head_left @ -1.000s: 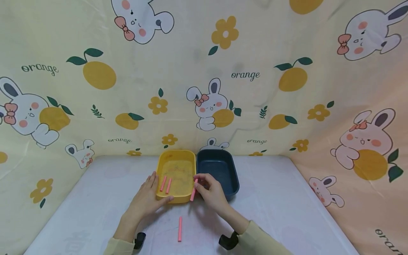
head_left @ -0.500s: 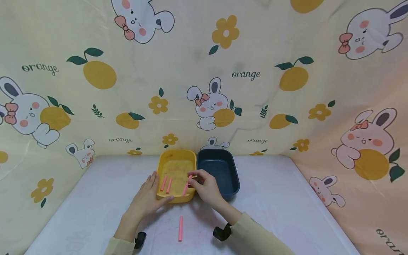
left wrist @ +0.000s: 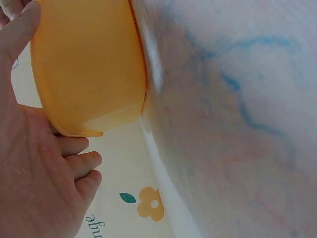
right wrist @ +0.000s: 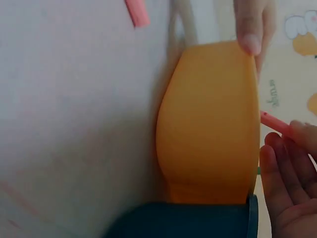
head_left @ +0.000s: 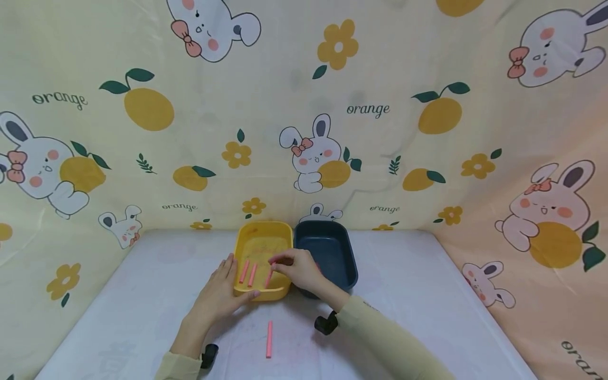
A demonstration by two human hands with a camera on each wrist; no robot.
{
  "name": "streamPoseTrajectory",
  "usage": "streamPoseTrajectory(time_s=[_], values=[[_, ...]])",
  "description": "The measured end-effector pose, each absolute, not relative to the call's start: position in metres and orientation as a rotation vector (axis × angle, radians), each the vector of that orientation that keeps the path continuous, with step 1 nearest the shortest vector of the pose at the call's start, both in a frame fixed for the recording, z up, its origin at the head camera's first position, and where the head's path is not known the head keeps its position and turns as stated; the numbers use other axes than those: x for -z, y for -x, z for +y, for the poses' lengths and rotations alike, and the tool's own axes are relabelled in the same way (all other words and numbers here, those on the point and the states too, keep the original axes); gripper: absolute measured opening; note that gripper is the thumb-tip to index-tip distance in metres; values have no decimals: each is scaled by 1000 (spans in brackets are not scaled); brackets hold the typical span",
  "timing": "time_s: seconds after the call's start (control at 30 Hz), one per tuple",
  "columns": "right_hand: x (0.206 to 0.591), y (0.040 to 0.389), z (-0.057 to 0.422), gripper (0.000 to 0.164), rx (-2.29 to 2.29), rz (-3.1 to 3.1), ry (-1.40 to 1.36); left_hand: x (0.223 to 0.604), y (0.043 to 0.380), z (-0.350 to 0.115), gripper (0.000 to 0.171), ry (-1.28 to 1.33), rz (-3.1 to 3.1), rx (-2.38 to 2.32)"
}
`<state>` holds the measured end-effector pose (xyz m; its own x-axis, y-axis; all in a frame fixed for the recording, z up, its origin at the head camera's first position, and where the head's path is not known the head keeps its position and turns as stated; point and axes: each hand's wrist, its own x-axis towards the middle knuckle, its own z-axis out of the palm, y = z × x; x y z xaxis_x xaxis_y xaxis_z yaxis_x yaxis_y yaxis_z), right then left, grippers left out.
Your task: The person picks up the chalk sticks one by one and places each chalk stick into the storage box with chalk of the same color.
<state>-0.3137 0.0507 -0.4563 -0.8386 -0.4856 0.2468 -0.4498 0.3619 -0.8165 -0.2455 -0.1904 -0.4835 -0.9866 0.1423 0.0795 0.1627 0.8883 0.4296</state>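
My left hand (head_left: 219, 287) holds the near left corner of a yellow plastic tray (head_left: 277, 295), with the thumb at the front rim and the fingers along the left side. Over the tray's right half, my right hand (head_left: 301, 270) pinches a slim pink chalk-like stick (head_left: 269, 275) between thumb and fingertips. In the right wrist view that stick (right wrist: 275, 123) shows beyond the tray's rim. Whether its lower end touches the tray floor I cannot tell. Two similar sticks, a left one (head_left: 244, 271) and a right one (head_left: 252, 275), lie side by side in the tray.
A dark blue tray (head_left: 352, 264) stands against the yellow tray's right side, partly covered by my right hand. One more pink stick (head_left: 269, 339) lies on the white tabletop (head_left: 404, 316) in front. Behind is a printed cloth (head_left: 366, 137). Blue smears (left wrist: 262, 42) mark the table.
My right hand has carried the pink stick leftward over the yellow tray's right rim, to beside the two sticks inside. The left hand stays on the corner.
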Motion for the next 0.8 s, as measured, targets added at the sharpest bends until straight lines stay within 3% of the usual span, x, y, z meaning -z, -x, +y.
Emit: streamPoseTrajectory(time_s=[0.23, 0.8], values=[[457, 332, 41, 13, 1331, 2603, 979, 483, 246, -190, 122, 228, -3011, 695], [458, 351, 22, 14, 1165, 2553, 910, 483, 246, -192, 122, 244, -2996, 711]])
